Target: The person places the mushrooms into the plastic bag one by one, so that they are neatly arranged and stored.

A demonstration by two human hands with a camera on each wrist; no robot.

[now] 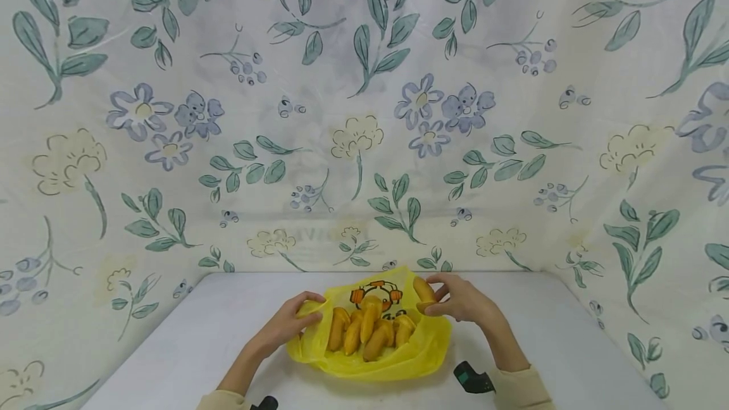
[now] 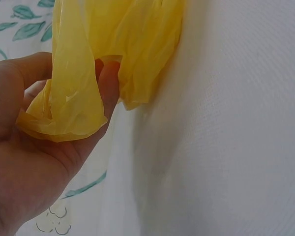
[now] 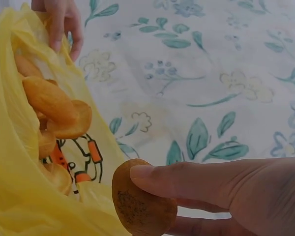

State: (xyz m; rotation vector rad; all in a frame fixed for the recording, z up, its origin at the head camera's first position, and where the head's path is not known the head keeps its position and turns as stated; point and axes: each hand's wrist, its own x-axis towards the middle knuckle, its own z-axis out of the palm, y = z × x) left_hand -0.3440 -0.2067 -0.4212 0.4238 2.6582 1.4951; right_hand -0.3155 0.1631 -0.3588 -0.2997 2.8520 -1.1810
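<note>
An opened yellow plastic bag (image 1: 398, 369) lies on the white table, with a cartoon in orange and black printed on its far inner side. Several orange-brown, mushroom-shaped pieces (image 1: 353, 333) are heaped inside it, thick stems with rounded caps. At the bag's left rim my left hand (image 1: 280, 326) grips the plastic, a fold of it between thumb and fingers in the left wrist view. My right hand (image 1: 464, 299) pinches one more mushroom-shaped piece (image 3: 140, 199) by its cap, over the bag's right edge. Dark speckles mark the cap's face in the right wrist view.
The white tabletop (image 1: 188, 334) reaches back to a hanging cloth (image 1: 319, 93) printed with leaves and flowers. A black wrist device (image 1: 474, 377) shows by my right forearm, and part of another (image 1: 266, 403) by my left sleeve.
</note>
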